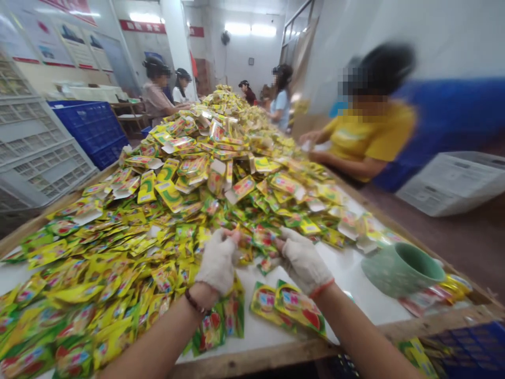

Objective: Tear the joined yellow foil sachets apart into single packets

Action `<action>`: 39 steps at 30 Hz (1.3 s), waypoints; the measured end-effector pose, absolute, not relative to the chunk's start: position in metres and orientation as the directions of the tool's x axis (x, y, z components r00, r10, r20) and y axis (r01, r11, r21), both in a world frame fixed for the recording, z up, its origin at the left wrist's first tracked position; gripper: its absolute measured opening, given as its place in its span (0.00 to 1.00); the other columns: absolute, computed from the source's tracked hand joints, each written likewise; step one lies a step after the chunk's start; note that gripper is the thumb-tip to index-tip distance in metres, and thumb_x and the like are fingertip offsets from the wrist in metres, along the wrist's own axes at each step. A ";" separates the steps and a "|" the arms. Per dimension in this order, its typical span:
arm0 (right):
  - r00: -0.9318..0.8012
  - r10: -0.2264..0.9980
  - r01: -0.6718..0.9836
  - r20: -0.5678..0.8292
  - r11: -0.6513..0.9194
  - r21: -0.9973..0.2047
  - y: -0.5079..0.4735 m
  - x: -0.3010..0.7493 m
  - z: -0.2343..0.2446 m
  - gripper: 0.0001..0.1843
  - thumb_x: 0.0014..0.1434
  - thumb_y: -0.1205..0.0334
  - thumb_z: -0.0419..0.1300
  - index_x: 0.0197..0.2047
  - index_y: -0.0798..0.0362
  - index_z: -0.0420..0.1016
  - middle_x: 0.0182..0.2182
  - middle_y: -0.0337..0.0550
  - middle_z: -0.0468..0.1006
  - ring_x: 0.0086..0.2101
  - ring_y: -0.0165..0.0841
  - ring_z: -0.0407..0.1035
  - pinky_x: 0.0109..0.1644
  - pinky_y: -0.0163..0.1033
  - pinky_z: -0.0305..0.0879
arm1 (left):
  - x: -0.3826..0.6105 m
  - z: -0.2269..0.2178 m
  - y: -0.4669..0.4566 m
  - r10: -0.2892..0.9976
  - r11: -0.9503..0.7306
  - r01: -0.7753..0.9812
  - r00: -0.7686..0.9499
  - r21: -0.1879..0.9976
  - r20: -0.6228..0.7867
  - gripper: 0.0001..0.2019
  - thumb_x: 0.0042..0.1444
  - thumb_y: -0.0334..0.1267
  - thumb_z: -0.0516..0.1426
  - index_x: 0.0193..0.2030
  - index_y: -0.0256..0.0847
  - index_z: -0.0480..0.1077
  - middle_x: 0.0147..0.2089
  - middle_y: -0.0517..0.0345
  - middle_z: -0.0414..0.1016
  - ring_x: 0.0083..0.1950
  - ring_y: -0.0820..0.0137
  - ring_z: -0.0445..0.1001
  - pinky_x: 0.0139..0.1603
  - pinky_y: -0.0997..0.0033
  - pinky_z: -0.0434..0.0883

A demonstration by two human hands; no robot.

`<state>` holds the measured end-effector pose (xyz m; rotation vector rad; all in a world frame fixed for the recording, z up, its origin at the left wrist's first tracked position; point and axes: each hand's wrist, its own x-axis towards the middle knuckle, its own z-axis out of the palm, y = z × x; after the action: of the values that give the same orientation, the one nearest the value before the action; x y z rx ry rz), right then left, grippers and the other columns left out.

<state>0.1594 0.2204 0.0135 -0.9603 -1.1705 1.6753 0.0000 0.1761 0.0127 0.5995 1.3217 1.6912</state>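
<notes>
My left hand (219, 260), in a white fingerless-tipped glove, is closed with thumb and finger pinched together at the pile's front edge. What sits in that pinch is too blurred to make out. My right hand (305, 260), gloved alike, has its fingers closed on the edge of a small green and red packet (263, 237), held between the two hands. Below the right hand lie two flat yellow-green boxes (298, 305) with a watermelon picture. Loose packets (209, 329) lie beneath my left wrist, and many more packets (114, 284) spread leftward.
A tall heap of small yellow boxes (213, 158) runs down the table. At right stands a green tape roll (394, 271) near the wooden rim (437, 322). A co-worker in yellow (366, 137) works along the right side; others sit farther back. Blue crates (92, 126) stand left.
</notes>
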 end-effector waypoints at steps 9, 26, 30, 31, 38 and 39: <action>-0.428 0.882 -0.313 -0.197 -0.349 -0.883 0.199 0.134 0.016 0.17 0.44 0.59 0.65 0.38 0.53 0.68 0.31 0.41 0.78 0.24 0.30 0.73 0.23 0.34 0.72 | 0.013 0.028 0.169 0.883 -0.134 -0.590 -0.436 0.796 -0.175 0.22 0.31 0.37 0.69 0.29 0.42 0.59 0.23 0.70 0.68 0.24 0.78 0.68 0.26 0.78 0.66; -0.292 0.943 -0.157 -0.160 -0.212 -0.965 0.212 0.118 0.015 0.25 0.44 0.48 0.68 0.38 0.54 0.66 0.22 0.34 0.75 0.16 0.26 0.66 0.15 0.29 0.60 | 0.010 0.016 0.177 0.872 -0.100 -0.731 -0.391 0.675 -0.294 0.22 0.30 0.34 0.70 0.34 0.37 0.68 0.29 0.61 0.76 0.28 0.76 0.74 0.31 0.78 0.70; -0.249 0.951 0.061 -0.185 -0.175 -0.983 0.216 0.105 0.019 0.22 0.50 0.46 0.63 0.39 0.52 0.62 0.18 0.31 0.71 0.14 0.28 0.65 0.13 0.31 0.59 | 0.010 0.019 0.176 0.891 -0.111 -0.734 -0.373 0.670 -0.260 0.20 0.35 0.40 0.70 0.32 0.38 0.66 0.28 0.63 0.75 0.27 0.76 0.73 0.30 0.77 0.69; -0.246 0.951 0.115 -0.190 -0.166 -0.979 0.217 0.103 0.021 0.21 0.50 0.47 0.62 0.39 0.52 0.61 0.17 0.30 0.70 0.13 0.29 0.65 0.13 0.31 0.59 | 0.009 0.020 0.176 0.885 -0.106 -0.730 -0.379 0.675 -0.270 0.20 0.35 0.40 0.70 0.32 0.38 0.66 0.28 0.64 0.74 0.27 0.76 0.73 0.30 0.77 0.69; -0.317 0.933 0.129 -0.174 -0.139 -0.982 0.217 0.095 0.026 0.24 0.47 0.46 0.64 0.42 0.52 0.64 0.19 0.32 0.71 0.18 0.28 0.65 0.19 0.32 0.61 | 0.003 0.015 0.174 0.862 -0.082 -0.695 -0.409 0.714 -0.299 0.19 0.35 0.39 0.68 0.32 0.39 0.66 0.27 0.63 0.74 0.26 0.73 0.72 0.30 0.73 0.69; -0.356 0.918 0.064 -0.176 -0.164 -0.984 0.217 0.095 0.027 0.26 0.46 0.44 0.64 0.42 0.52 0.64 0.21 0.35 0.73 0.19 0.29 0.66 0.20 0.32 0.62 | 0.002 0.014 0.174 0.871 -0.077 -0.636 -0.418 0.768 -0.259 0.16 0.37 0.40 0.67 0.31 0.39 0.66 0.27 0.62 0.73 0.27 0.73 0.72 0.30 0.73 0.69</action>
<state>0.0945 0.2171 0.0274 -1.1665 -1.4160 1.5994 0.0020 0.1738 0.0144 0.3238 1.0410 1.7275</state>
